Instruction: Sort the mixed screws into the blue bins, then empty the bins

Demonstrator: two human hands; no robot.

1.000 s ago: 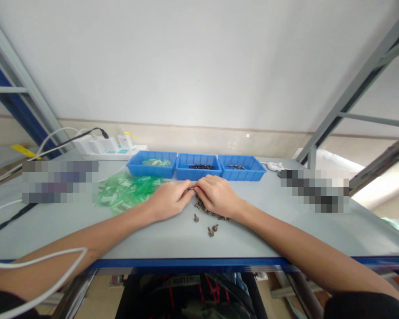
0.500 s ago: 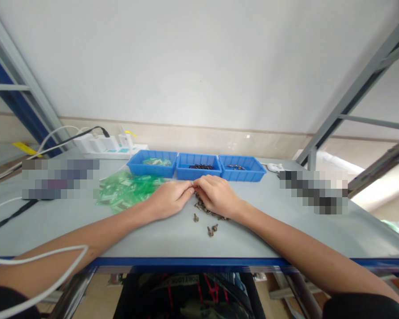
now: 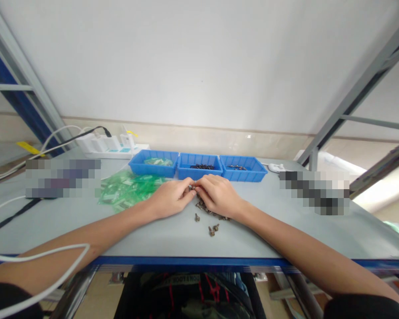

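Above the grey table, my left hand (image 3: 171,198) and my right hand (image 3: 221,196) meet fingertip to fingertip. A small metal screw (image 3: 192,188) shows between them, pinched from both sides; its far details are too small to make out. Under and beside my right hand lies a pile of similar brownish screws (image 3: 203,206), partly hidden by the palm. Nearer the table's front edge, a few loose screws (image 3: 212,231) lie apart from the pile. Left of my left hand are green plastic bags (image 3: 119,188) with small pale pieces inside.
Behind my hands stand three blue bins: the left bin (image 3: 136,167) holds clear packets, the middle bin (image 3: 199,174) dark screws, the right bin (image 3: 252,175) a few screws. A power strip (image 3: 116,155) sits back left. A white cable (image 3: 53,297) loops over my left forearm.
My fingertips have parted slightly, so the screw between them now shows more. Both hands stay in nearly the same place, and the loose screws lie as before.
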